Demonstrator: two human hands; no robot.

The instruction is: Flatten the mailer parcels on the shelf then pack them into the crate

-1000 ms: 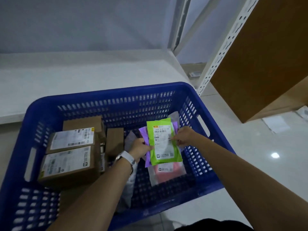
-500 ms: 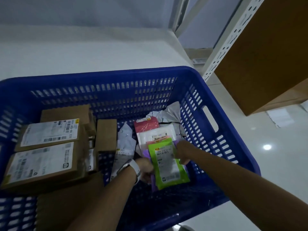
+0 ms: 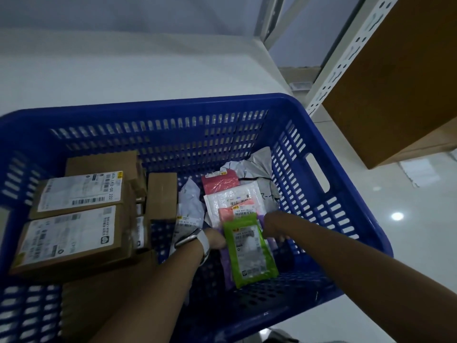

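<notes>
A green mailer [image 3: 249, 251] with a white label lies on a purple mailer [image 3: 228, 268] low inside the blue crate [image 3: 173, 107]. My left hand [image 3: 215, 240] grips their left edge, with a white watch on its wrist. My right hand [image 3: 273, 229] holds their right edge, fingers partly hidden behind them. Just behind lie a pink mailer [image 3: 226, 211], a white bubble mailer [image 3: 232, 196], a red mailer [image 3: 220, 183] and grey poly bags [image 3: 257, 167]. The white shelf [image 3: 123, 70] stands behind the crate.
Labelled cardboard boxes [image 3: 74, 219] fill the crate's left half. A slotted white shelf upright [image 3: 346, 55] and a large brown box [image 3: 395, 78] stand to the right. Glossy white floor [image 3: 408, 231] lies beyond the crate's right wall.
Both hands have carried the green and purple mailers from above the crate down to its bottom. The view has tilted down toward the crate.
</notes>
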